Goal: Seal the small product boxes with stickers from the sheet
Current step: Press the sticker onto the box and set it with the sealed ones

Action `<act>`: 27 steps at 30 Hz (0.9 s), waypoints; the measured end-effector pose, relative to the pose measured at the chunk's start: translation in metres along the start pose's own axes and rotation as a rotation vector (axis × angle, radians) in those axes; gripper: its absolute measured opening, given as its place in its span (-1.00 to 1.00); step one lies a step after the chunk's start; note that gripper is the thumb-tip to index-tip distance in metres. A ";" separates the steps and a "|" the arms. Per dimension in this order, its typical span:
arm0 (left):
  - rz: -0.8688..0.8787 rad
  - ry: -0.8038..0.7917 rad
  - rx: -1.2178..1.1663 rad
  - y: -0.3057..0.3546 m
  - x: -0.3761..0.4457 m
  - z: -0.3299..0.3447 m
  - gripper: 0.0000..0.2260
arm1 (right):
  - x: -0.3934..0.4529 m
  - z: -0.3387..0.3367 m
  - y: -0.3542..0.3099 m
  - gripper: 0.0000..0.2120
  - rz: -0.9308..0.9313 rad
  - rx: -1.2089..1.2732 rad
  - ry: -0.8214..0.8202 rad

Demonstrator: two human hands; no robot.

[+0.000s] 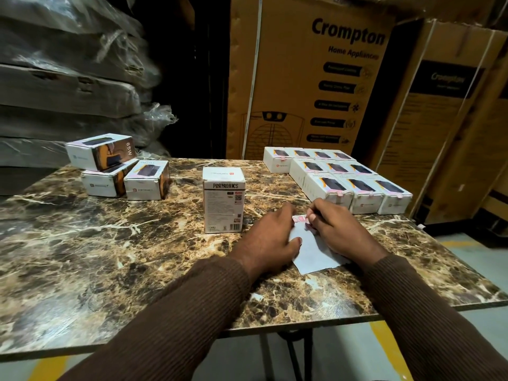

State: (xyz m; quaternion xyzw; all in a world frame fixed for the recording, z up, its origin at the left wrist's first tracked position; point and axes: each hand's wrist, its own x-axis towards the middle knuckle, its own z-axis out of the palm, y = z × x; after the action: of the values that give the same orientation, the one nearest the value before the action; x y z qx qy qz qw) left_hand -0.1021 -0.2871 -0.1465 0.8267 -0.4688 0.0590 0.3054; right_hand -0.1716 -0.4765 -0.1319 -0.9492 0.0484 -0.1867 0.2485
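Both hands work at the near right part of the marble-patterned table. The sticker sheet, a white backing paper, lies flat on the table between the hands, with a pink sticker strip visible at its far edge.

The left hand rests on the sheet's left side, fingers extended and thumb pressed on the paper; its grip is released, holding the sheet down by pressure only. The right hand sits over the sheet's right side, thumb and forefinger pinched together at the pink strip; its grip is grasping the strip's end, though the exact contact is small and partly hidden.

One small product box, printed "PORTRONICS", stands upright on end just left of the hands, apart from them.

At the far right of the table, a block of white boxes lies flat in three rows, touching one another. Pink tabs show on the front edges of several.

At the far left, three more boxes lie on their sides: two side by side on the table, a third stacked across the left one. No sticker can be made out on them.

Behind the table stand large cardboard cartons printed "Crompton Home Appliances". To the left are plastic-wrapped stacked goods.
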 end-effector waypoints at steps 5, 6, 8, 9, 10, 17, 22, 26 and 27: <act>0.038 0.062 -0.052 0.000 -0.001 -0.003 -0.52 | -0.001 0.000 -0.001 -0.88 -0.044 -0.052 0.038; 0.045 0.080 -0.064 -0.001 -0.001 -0.004 -0.52 | -0.001 0.000 -0.001 -0.89 -0.054 -0.061 0.050; 0.061 0.117 -0.071 -0.002 -0.001 -0.006 -0.53 | -0.001 0.000 0.000 -0.90 -0.075 -0.092 0.059; 0.068 0.132 -0.076 -0.002 -0.001 -0.007 -0.52 | 0.000 0.000 0.000 -0.90 -0.085 -0.116 0.061; 0.072 0.144 -0.086 -0.002 -0.001 -0.007 -0.52 | 0.000 0.000 0.000 -0.90 -0.089 -0.131 0.063; 0.220 0.297 -0.156 0.006 -0.009 -0.034 -0.58 | 0.003 -0.004 -0.013 -0.90 -0.127 0.051 0.221; 0.341 0.407 -0.071 -0.009 -0.031 -0.109 -0.62 | 0.004 -0.015 -0.072 -0.88 -0.274 0.204 0.300; 0.289 0.347 0.044 -0.053 -0.031 -0.160 -0.65 | 0.013 -0.008 -0.125 -0.89 -0.382 0.263 0.292; 0.272 0.329 0.064 -0.063 -0.030 -0.163 -0.62 | 0.018 -0.003 -0.133 -0.90 -0.394 0.247 0.279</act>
State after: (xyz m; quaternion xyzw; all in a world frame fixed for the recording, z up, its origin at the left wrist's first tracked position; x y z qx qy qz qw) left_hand -0.0367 -0.1504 -0.0548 0.7444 -0.5178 0.2488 0.3405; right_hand -0.1563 -0.3650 -0.0587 -0.8680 -0.1264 -0.3650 0.3120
